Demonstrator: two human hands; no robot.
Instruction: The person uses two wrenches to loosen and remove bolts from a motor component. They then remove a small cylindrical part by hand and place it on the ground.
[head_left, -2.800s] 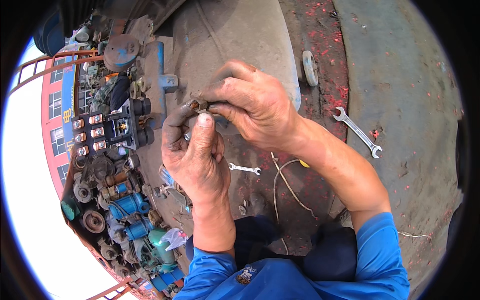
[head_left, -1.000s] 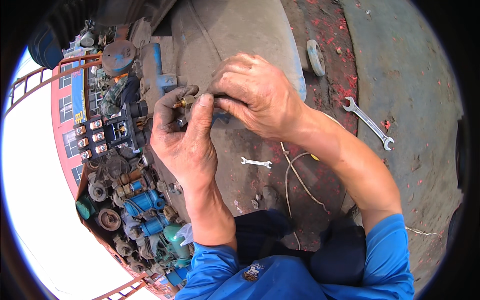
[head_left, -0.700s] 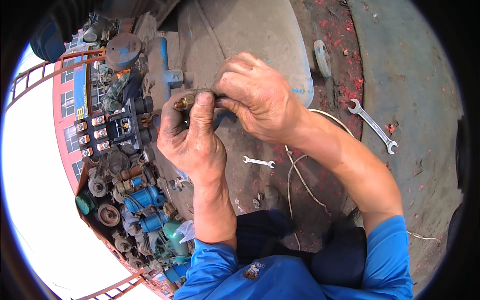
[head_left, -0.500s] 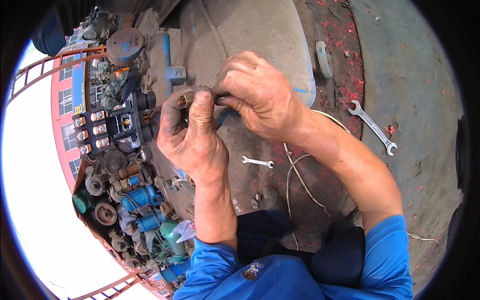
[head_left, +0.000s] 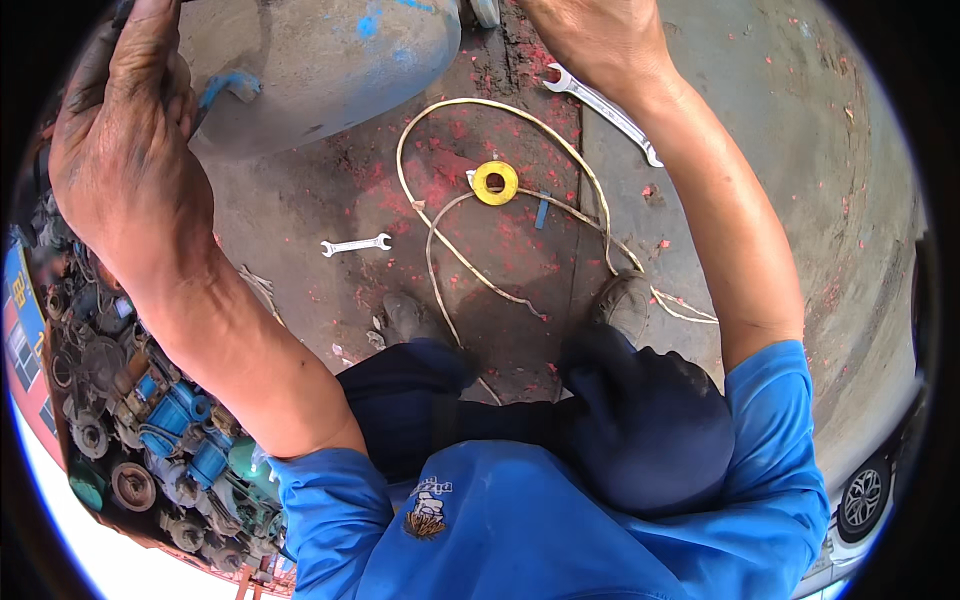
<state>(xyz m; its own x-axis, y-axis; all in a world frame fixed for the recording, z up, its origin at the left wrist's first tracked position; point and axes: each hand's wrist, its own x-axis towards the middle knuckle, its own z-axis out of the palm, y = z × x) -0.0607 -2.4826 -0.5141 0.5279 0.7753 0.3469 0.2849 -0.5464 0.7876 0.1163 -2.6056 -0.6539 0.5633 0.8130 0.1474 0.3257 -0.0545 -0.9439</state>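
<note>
My left hand [head_left: 135, 150], blackened with grime, is raised at the upper left. Its lower fingers curl in and the thumb points up; the fingertips run past the top edge, so anything pinched there is hidden. My right hand [head_left: 605, 40] reaches past the top edge, its fingers out of sight. Nearest to it is a large open-ended wrench [head_left: 605, 112] lying on the ground beside the forearm. Between the hands lies a big grey rounded metal body [head_left: 330, 75] with blue paint patches. A small double open-ended wrench [head_left: 356, 245] rests on the ground below it.
A yellow tape roll [head_left: 510, 195] lies on a looped off-white cable [head_left: 545, 128], with a blue strip [head_left: 541, 211] beside it. Old motors and pumps [head_left: 165, 425] are heaped at the left. A car wheel [head_left: 865, 498] shows at the lower right. Red flecks dot the ground.
My hands, together at fingertips before, have parted: the left moved up and left, the right up and right. The view has shifted; the black block with copper screw terminals has left it.
</note>
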